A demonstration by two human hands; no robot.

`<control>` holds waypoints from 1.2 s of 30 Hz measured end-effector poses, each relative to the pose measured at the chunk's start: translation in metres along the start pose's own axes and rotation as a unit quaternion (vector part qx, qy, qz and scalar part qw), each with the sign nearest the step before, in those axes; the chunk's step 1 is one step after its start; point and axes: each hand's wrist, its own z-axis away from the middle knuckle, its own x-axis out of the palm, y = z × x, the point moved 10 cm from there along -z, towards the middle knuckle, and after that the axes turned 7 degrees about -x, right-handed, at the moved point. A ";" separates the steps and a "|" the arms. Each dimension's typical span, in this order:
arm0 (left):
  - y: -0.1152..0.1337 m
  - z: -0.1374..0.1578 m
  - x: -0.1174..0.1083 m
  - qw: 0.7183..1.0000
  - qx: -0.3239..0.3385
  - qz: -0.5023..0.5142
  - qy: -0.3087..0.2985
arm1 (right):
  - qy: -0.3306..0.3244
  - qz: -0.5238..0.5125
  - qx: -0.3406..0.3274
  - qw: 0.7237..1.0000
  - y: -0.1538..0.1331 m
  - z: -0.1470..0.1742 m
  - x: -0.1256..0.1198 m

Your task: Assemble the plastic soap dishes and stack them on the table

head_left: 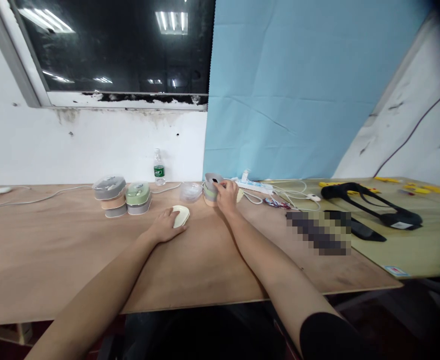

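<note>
My left hand (164,226) rests low over the table, fingers closed on the left edge of a cream-coloured oval lid (182,215), thumb along its near side. Farther back, my right hand (228,195) grips the right side of a grey container (209,178), which tops a stack with green and orange layers below. A small dark spot shows by my right fingertips; what it is I cannot tell. Behind that hand, a pale yellow piece (239,195) is partly hidden. A clear plastic container (190,192) sits just left of the stack.
On the left stand a grey-and-orange container stack (109,189) and a green-and-grey one (138,194). A water bottle (159,168) is by the wall. White cables and a power strip (255,186) lie at the back. Rightward is a black strapped frame (400,220).
</note>
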 end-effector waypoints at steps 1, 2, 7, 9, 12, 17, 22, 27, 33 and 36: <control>-0.001 0.000 0.000 1.000 -0.001 0.003 0.002 | 0.007 -0.004 0.005 1.000 0.000 0.001 -0.002; -0.001 -0.001 0.000 1.000 -0.002 0.006 0.003 | 0.016 -0.008 0.012 1.000 0.000 0.001 -0.005; -0.008 -0.001 -0.001 0.999 -0.041 0.010 0.016 | 0.042 -0.022 0.038 0.998 -0.002 0.005 -0.018; -0.011 -0.001 -0.004 0.998 -0.062 0.008 0.025 | 0.043 -0.039 0.026 0.998 -0.010 0.005 -0.020; -0.011 -0.001 -0.018 0.994 -0.067 0.052 0.065 | 0.024 -0.084 -0.027 0.996 -0.037 0.003 -0.018; -0.009 0.003 -0.051 0.949 -0.047 0.257 0.177 | -0.076 -0.180 -0.163 0.967 -0.113 0.008 -0.005; 0.007 0.011 -0.063 0.914 0.022 0.346 0.213 | -0.141 -0.243 -0.295 0.913 -0.179 0.026 -0.007; 0.020 0.015 -0.066 0.903 0.073 0.370 0.204 | -0.096 -0.233 -0.315 0.915 -0.187 0.028 -0.019; 0.023 0.012 -0.055 0.911 0.093 0.376 0.145 | -0.072 -0.238 -0.327 0.912 -0.188 0.030 -0.023; 0.023 0.012 -0.051 0.920 0.098 0.354 0.136 | -0.067 -0.243 -0.306 0.918 -0.184 0.026 -0.025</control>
